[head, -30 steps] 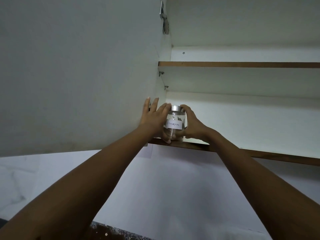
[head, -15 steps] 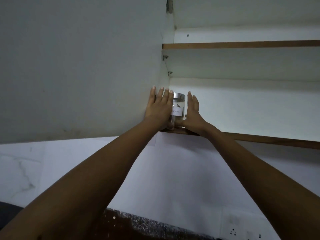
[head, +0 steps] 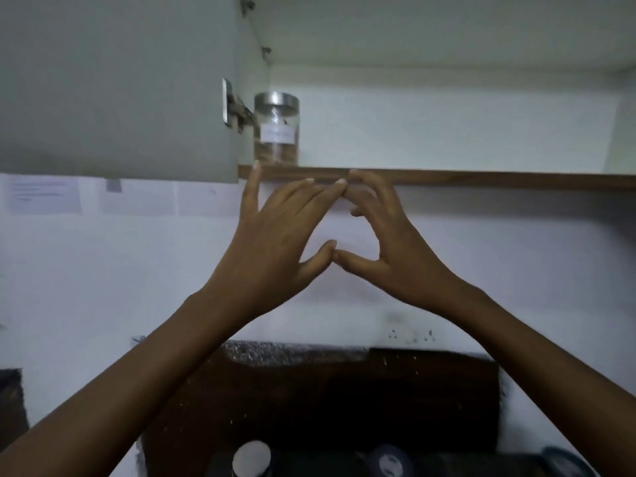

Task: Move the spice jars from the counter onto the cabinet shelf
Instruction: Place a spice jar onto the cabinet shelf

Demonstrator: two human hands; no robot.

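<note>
I'm hovering left hand (head: pixel 275 232) and right hand (head: pixel 382 235) empty, fingers loose; bumping the jar (head: pixel 276 129) near the shelf (head: pixel 447 177) lip risks toppling it.

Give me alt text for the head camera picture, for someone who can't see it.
A glass spice jar with a metal lid stands at the left end of an open cabinet shelf. Below, the left hand and right hand are raised, empty, fingertips close together.
</note>
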